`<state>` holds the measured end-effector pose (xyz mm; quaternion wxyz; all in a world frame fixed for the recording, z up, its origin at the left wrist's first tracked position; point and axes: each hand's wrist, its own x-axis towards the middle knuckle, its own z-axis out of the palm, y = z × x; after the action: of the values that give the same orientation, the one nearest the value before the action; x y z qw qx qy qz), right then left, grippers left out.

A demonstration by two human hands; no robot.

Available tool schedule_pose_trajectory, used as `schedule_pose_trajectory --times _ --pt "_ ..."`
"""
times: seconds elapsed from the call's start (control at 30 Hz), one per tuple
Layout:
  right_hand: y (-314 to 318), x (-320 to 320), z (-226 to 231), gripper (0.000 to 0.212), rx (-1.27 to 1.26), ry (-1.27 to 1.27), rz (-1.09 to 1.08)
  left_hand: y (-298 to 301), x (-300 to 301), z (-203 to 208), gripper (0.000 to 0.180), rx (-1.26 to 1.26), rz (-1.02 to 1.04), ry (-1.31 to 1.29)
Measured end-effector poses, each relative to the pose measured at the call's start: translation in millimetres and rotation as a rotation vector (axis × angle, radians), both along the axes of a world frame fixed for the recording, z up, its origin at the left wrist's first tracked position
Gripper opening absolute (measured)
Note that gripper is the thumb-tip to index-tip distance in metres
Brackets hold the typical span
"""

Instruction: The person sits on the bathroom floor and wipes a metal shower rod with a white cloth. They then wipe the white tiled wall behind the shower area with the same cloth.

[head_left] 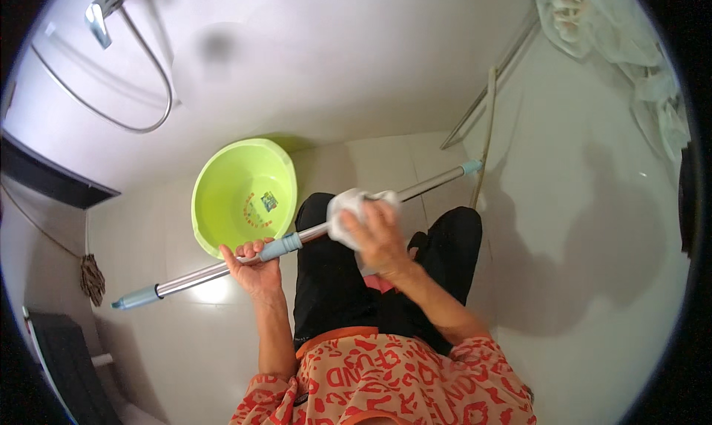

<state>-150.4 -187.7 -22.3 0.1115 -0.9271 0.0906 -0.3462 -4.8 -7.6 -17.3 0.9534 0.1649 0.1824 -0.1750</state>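
A metal telescopic pole (196, 278) with pale blue grips lies slanted across my lap, its left end lower and its right end higher. My left hand (254, 271) is closed round the pole, just left of the blue middle collar (280, 247). A white cloth (347, 217) is wrapped on the pole above my knees. My right hand (378, 239) presses that cloth against the shaft, slightly smeared by motion. The pole's far blue tip (472, 167) touches or overlaps a thin yellowish stick (486, 132) near the right wall; I cannot tell which.
A lime green basin (245, 180) stands on the tiled floor ahead, left of my knees. A shower head (99, 21) with a hose hangs at the upper left. A string mop (92, 278) leans at the left wall. Plastic bags (593, 24) hang at the upper right.
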Motion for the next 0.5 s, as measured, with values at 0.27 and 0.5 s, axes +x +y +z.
schedule_pose_trajectory --times 0.27,0.5 --pt "-45.6 9.9 -28.6 0.044 0.045 -0.073 -0.240 -0.7 14.6 75.2 0.046 0.185 0.092 -0.273" --pt "-70.2 -17.4 -40.1 0.061 0.244 0.001 -0.305 -70.2 47.9 150.4 0.042 0.498 0.097 -0.671"
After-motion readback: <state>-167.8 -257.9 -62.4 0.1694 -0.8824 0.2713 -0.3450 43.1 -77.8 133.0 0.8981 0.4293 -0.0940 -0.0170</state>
